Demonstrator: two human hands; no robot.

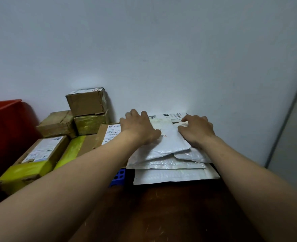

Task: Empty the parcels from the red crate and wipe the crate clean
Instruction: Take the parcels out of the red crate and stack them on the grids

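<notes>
- Red crate point(4, 123) sits at far L edge of view, against the wall point(161, 49); only its side and rim show, inside not visible, so can't tell if parcels are left in it.
- Key relation: crate lies well to the L of both hands, w/ the cardboard boxes point(84, 102) between. Left hand point(138, 127) is the nearer one; right hand point(197, 131) is furthest.
- Both arms reach fwd, near parallel, palms down, on the top mailer point(170, 142) of a stack of white mailers point(170, 175). L hand on its L side, R hand on its R side.
- Mailer's long axis runs roughly away from the person, toward the wall.
- Fingers: L fingers point(133, 113) bent down over the far edge, thumb on top; R fingers point(188, 117) bent likewise. Can't tell if they pinch the mailer or just press it.
- Stack rests partly on a blue item point(118, 175) at the back of the brown desk point(161, 215).
- Judgement: parcel set-down step; next reach prob. swings L to the crate, wipe not yet begun.
</notes>
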